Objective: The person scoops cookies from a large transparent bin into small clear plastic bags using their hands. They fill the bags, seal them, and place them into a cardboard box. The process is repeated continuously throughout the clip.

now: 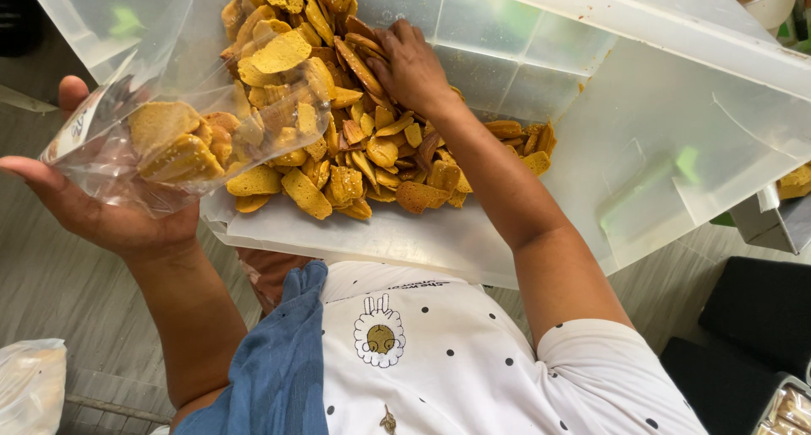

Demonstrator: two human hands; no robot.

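Note:
My left hand (93,207) cups a clear plastic bag (169,122) from below; the bag lies open toward the pile and holds several yellow-brown crisp snack pieces. My right hand (410,67) reaches into a heap of the same snack pieces (355,156) inside a large translucent plastic bin (642,148) that is tipped on its side. Its fingers are curled down onto the pieces at the top of the heap. The bag's mouth rests against the left side of the heap.
The bin's lid or wall (405,232) lies flat under the heap, near my lap. Another filled clear bag (29,384) sits on the grey floor at the lower left. A black object (752,334) and a packed tray (786,405) lie at the lower right.

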